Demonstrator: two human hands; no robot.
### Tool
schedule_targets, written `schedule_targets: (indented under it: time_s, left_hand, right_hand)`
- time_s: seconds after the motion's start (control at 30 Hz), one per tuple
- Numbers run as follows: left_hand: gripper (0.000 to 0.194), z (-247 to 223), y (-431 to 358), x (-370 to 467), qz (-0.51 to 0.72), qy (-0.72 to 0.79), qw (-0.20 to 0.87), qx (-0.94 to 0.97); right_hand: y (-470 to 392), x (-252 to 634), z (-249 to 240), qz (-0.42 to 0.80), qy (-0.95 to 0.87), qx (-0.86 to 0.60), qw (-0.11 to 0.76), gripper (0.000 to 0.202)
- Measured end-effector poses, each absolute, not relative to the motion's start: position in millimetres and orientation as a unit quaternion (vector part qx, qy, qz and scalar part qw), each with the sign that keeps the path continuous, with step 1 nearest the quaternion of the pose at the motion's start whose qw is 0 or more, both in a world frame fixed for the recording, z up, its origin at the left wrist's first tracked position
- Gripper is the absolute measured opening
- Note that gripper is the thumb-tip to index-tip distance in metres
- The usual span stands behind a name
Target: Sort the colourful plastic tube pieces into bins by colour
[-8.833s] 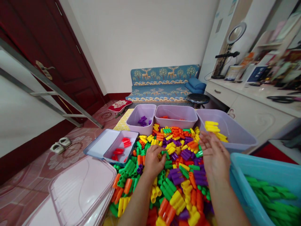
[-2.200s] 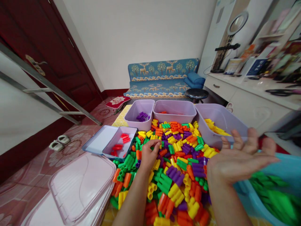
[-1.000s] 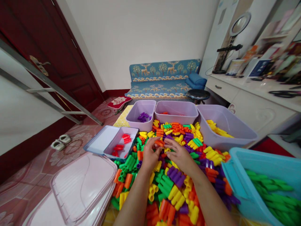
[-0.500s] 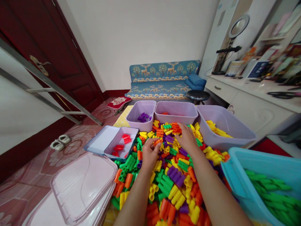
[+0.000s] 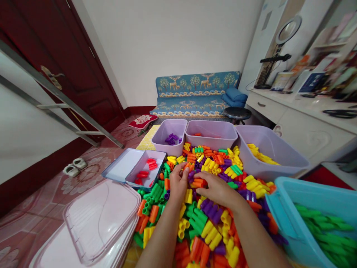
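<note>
A heap of plastic tube pieces (image 5: 210, 210) in green, yellow, orange and purple, many joined side by side, covers the table in front of me. My left hand (image 5: 178, 181) is closed at the left of the heap, with an orange tube piece between thumb and fingers. Just to its right, my right hand (image 5: 216, 187) curls its fingers round another orange tube piece (image 5: 199, 182). Both hands are close together over the middle of the heap, palms turned inward.
Lilac bins at the back hold purple pieces (image 5: 172, 139), a few orange ones and yellow pieces (image 5: 260, 154). At right stands a turquoise bin (image 5: 290, 219) with green pieces; at left, an open case (image 5: 131, 175) with red pieces. Clear lids (image 5: 103, 219) lie at front left.
My right hand has moved back toward me and left, close to my left hand, and now has an orange piece at its fingers. My left hand has stayed nearly in place.
</note>
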State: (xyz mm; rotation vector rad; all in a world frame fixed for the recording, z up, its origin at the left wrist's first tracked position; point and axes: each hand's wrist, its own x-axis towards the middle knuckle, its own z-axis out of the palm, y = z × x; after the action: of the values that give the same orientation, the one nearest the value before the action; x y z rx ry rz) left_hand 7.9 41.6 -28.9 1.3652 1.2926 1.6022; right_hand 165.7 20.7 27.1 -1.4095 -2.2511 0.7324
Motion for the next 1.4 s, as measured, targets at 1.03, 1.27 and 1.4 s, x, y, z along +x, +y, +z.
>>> schedule_targets:
  time_s: [1.03, 1.27, 1.4]
  left_hand:
    - [0.035, -15, 34, 10, 0.605, 0.465, 0.38, 0.522]
    - [0.034, -15, 34, 9, 0.612, 0.478, 0.364, 0.514]
    - [0.036, -14, 33, 10, 0.621, 0.478, 0.362, 0.505]
  right_hand:
    - [42, 183, 68, 0.4, -0.51, -0.44, 0.622, 0.034]
    - [26, 172, 49, 0.322, -0.487, -0.496, 0.643, 0.027]
    - [13, 173, 34, 0.376, -0.674, -0.501, 0.391, 0.019]
